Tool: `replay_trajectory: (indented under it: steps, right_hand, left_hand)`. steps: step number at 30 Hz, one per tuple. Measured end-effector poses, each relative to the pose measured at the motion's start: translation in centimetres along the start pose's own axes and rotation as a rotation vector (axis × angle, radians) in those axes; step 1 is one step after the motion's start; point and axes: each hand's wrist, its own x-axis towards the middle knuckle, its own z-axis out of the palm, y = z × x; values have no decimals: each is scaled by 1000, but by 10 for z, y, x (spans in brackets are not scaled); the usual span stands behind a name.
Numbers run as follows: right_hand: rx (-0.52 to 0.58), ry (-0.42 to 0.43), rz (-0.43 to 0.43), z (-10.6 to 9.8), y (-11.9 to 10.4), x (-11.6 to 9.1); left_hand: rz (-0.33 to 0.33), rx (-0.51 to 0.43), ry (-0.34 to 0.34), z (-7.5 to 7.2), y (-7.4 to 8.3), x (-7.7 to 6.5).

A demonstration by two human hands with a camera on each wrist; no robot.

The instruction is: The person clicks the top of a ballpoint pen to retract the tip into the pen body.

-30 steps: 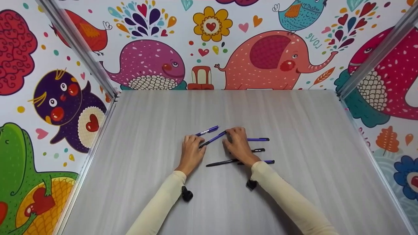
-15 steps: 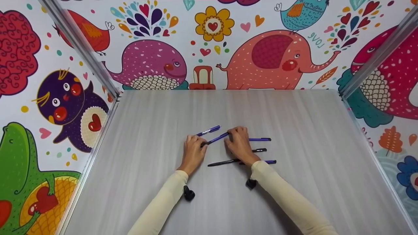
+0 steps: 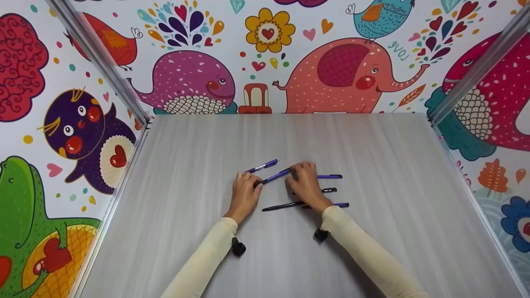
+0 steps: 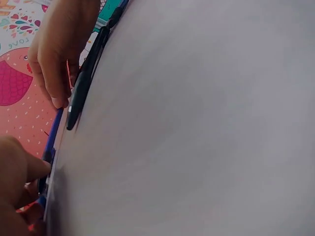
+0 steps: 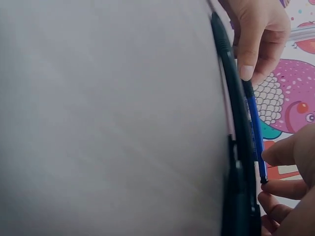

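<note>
A blue pen with dark ends (image 3: 276, 175) slants between the two hands over the table. My left hand (image 3: 244, 192) pinches its lower, black end between thumb and fingers; in the right wrist view that grip shows at the top. At the upper end, my right hand (image 3: 305, 182) has thumb and finger around the pen's tip (image 5: 264, 180). Just behind my left hand lies another blue pen (image 3: 265, 165), partly covered by the fingers. Under and beside my right hand are a blue pen (image 3: 330, 176), a black pen (image 3: 330, 190), a long black pen (image 3: 281, 206) and another blue pen (image 3: 343, 205).
The grey wood-grain table (image 3: 198, 149) runs back to a wall (image 3: 265, 66) printed with cartoon animals. Metal rails (image 3: 136, 153) edge it at the sides. Small black devices (image 3: 238, 247) sit at both wrists.
The held blue pen has shifted slightly right and tilts a little less steeply. My left fingers now cover more of its black end. The loose pens stay where they were.
</note>
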Motion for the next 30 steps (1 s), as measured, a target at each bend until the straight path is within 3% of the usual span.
replay_trajectory:
  steps: [5,13,30]
  right_hand:
    - [59,5,21,-11,-2,-7]
    - [46,-14,65,-28,-2,-25]
    - [99,41,58,-51,4,-55]
  left_hand:
    - [14,-44,-4,-3,8,-2]
    - [40,-87,-29,-4,23,-5]
    - [58,-91,-77,3,43,-9]
